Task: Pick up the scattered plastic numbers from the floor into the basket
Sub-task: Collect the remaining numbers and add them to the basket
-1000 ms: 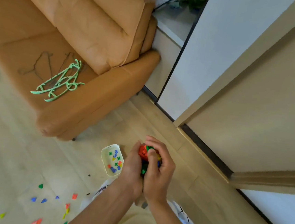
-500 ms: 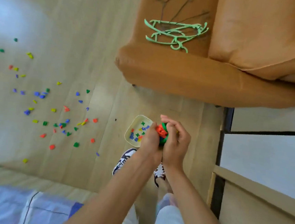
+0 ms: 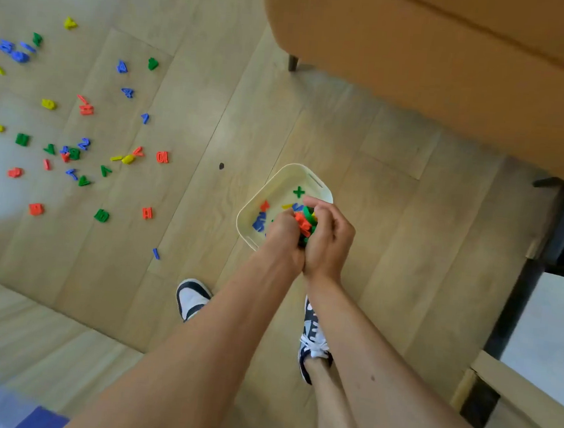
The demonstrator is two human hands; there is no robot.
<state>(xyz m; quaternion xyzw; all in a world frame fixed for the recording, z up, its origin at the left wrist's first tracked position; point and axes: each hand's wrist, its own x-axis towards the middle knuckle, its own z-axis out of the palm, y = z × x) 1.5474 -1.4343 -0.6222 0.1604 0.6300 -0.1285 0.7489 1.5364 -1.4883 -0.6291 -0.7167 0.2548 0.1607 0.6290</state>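
My left hand (image 3: 283, 236) and my right hand (image 3: 329, 236) are cupped together around a bunch of plastic numbers (image 3: 305, 221), red, green and yellow. They hover over the near corner of a cream basket (image 3: 314, 179) that stands on the wooden floor. Inside the basket lie a green plus sign (image 3: 298, 191), a red piece and blue pieces. Several more coloured numbers (image 3: 74, 154) are scattered over the floor to the left, the nearest a blue one (image 3: 156, 253).
An orange sofa (image 3: 440, 64) fills the upper right, its leg (image 3: 293, 62) on the floor. My two shoes (image 3: 193, 298) stand below the basket. A dark-framed door and wooden sill (image 3: 521, 303) run along the right. A blue cloth edge (image 3: 41, 419) shows at the bottom left.
The view has swung down and left, so the floor and basket look closer. My cupped hands with the numbers now sit over the basket's near corner.
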